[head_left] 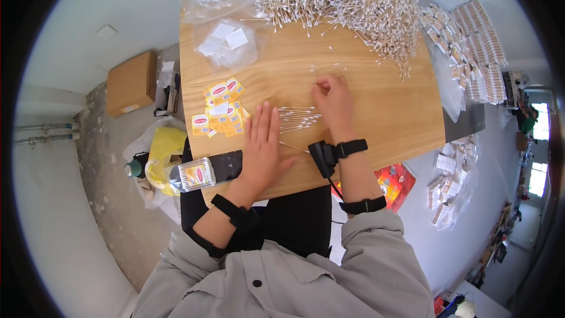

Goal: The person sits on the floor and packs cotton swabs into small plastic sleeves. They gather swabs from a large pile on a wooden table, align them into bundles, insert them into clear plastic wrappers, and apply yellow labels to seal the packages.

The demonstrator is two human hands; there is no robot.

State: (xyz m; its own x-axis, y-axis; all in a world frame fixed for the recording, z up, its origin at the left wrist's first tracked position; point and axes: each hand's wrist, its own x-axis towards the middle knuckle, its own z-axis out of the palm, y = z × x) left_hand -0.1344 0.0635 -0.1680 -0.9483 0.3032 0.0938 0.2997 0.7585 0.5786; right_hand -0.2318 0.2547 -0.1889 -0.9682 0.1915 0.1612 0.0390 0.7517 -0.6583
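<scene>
My left hand (261, 147) lies flat on the wooden table, fingers stretched out. Its fingertips rest between a row of cotton swabs (299, 119) and a scattered pile of yellow printed cards (222, 112). Farther right, my right hand (334, 99) is closed in a pinch at the lower end of a cotton swab (313, 73); the fingers partly hide it. Two more loose swabs (337, 58) lie just beyond that hand. One stray swab (293, 147) points from my left hand toward my right wrist.
A large heap of cotton swabs (341, 0) covers the table's far side. Clear plastic bags with white cards (229, 41) lie at the far left. A filled swab pack (197, 174) sits at the near left edge. Stacked packs (479, 47) stand at right; a cardboard box (132, 82) is left.
</scene>
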